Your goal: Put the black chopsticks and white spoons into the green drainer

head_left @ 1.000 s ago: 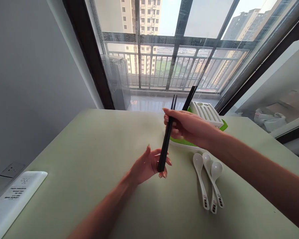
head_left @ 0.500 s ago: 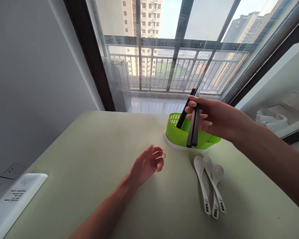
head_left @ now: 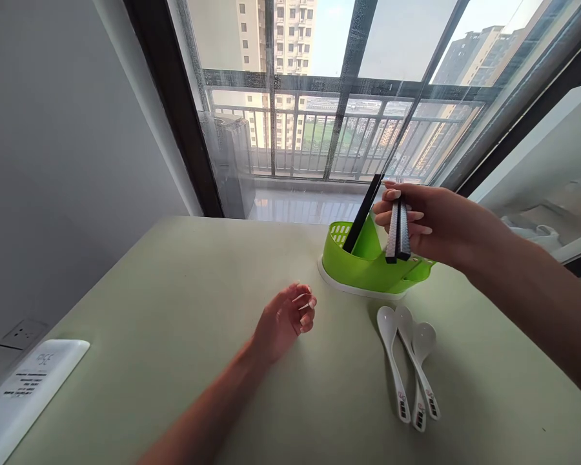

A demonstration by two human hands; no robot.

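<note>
My right hand [head_left: 419, 216] pinches a pair of dark chopsticks [head_left: 397, 236] above the green utensil holder [head_left: 356, 271], their squared ends tipped toward me. Other black chopsticks [head_left: 361, 216] lean inside the holder's left part, beside its slotted wall. My left hand [head_left: 285, 320] hovers over the table with fingers loosely curled and apart, nothing in it. Three white spoons [head_left: 394, 361] with printed handles lie partly overlapping on the table in front of the holder.
The pale green table [head_left: 174, 303] reaches to a wall on the left. A white device with a digital display [head_left: 39, 368] lies at its left edge. Behind the table are a framed window [head_left: 348, 84] and a balcony railing. A wall socket [head_left: 23, 334] sits at far left.
My right hand has moved a little to the right with the chopsticks, and their near ends have risen. My left hand has shifted slightly left. The spoons stay in place.
</note>
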